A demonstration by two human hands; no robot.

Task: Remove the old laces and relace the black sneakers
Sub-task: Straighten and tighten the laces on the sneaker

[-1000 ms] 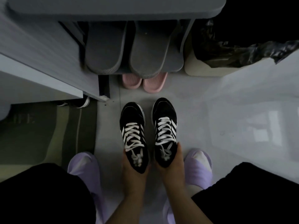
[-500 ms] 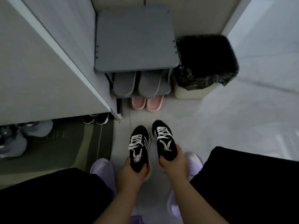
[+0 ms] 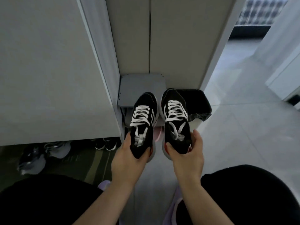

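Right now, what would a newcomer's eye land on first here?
Two white-laced black shoes held up mid-frame: the left sneaker, gripped at the heel by the left hand, and the right sneaker in the right hand. Behind them stand a grey shoe rack and a black-lined bin.

left half: cabinet panel (image 3: 48,70) walls it off, low gap beneath packed with shoes (image 3: 105,143) | top centre: closet doors (image 3: 162,38), dead end | centre: grey rack (image 3: 139,83) and black bin (image 3: 203,101) behind left sneaker (image 3: 143,117) and right sneaker (image 3: 176,114), gripped by left hand (image 3: 128,159) and right hand (image 3: 186,156) | right: bare tile floor (image 3: 243,135), open toward upper right
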